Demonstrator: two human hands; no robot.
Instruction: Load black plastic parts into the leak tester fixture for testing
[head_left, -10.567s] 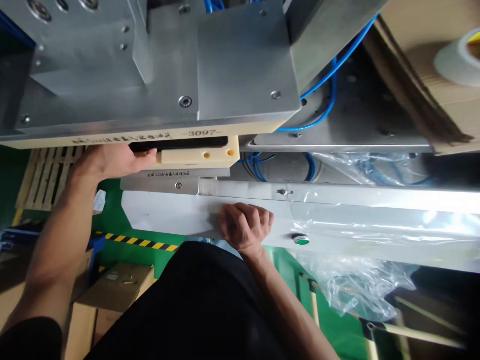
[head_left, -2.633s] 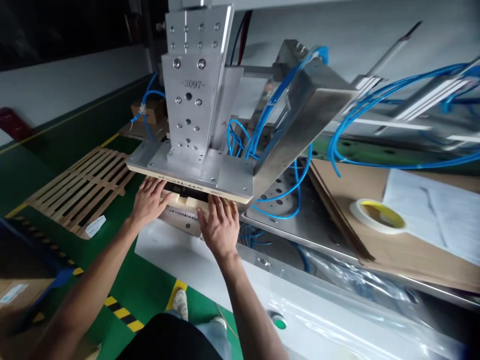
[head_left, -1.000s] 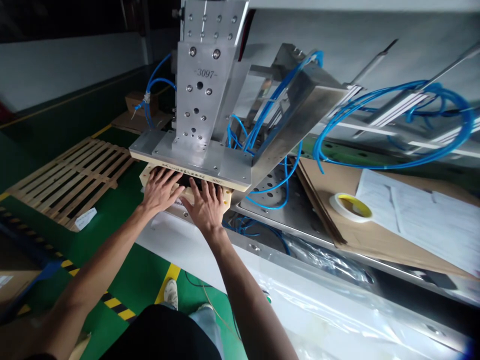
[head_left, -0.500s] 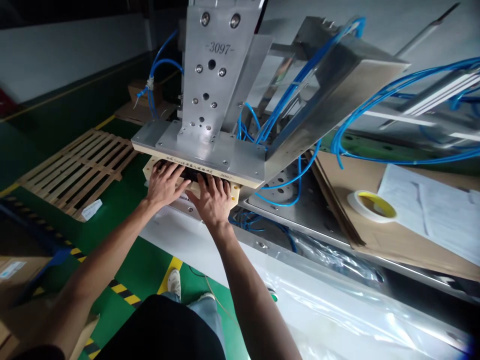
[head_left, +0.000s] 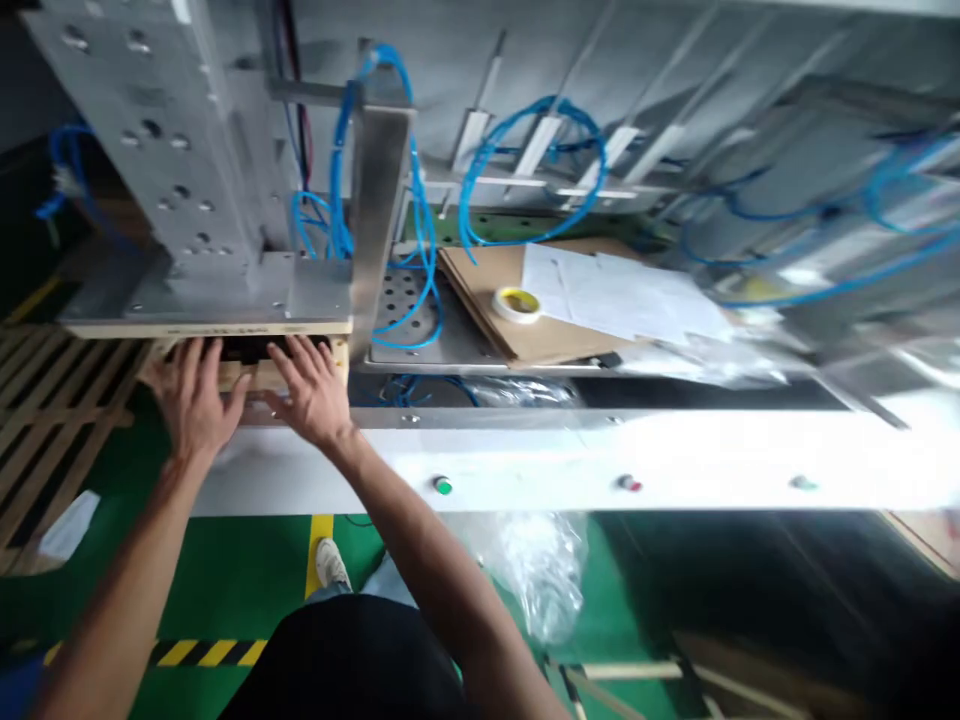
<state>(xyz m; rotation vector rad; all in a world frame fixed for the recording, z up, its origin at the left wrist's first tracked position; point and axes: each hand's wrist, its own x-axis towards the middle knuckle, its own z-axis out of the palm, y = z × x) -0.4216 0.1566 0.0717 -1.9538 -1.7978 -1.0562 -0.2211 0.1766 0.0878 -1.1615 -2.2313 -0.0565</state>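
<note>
My left hand [head_left: 196,405] lies palm down on the left part of a cream-coloured fixture block [head_left: 256,378], its fingers spread. On the block's right part rests my right hand [head_left: 316,398], fingers also stretched out and apart. A black piece [head_left: 246,349] shows between them, and the fingertips reach over it under the upper metal plate [head_left: 311,290] of a press. That plate has a cream layer along its underside. What the fingertips touch is partly hidden, and motion blurs the view.
Blue air hoses [head_left: 431,270] loop beside a steel post [head_left: 375,200]. To the right, cardboard [head_left: 551,345] bears a tape roll [head_left: 516,304] and paper sheets [head_left: 622,295]. A green button [head_left: 442,485] and a red button [head_left: 630,483] sit on the white front panel. A wooden pallet [head_left: 45,420] lies left.
The view has swung to the right, so the press and both hands now appear further left. More of the bench and its buttons shows. Both hands stay on the block with fingers spread.
</note>
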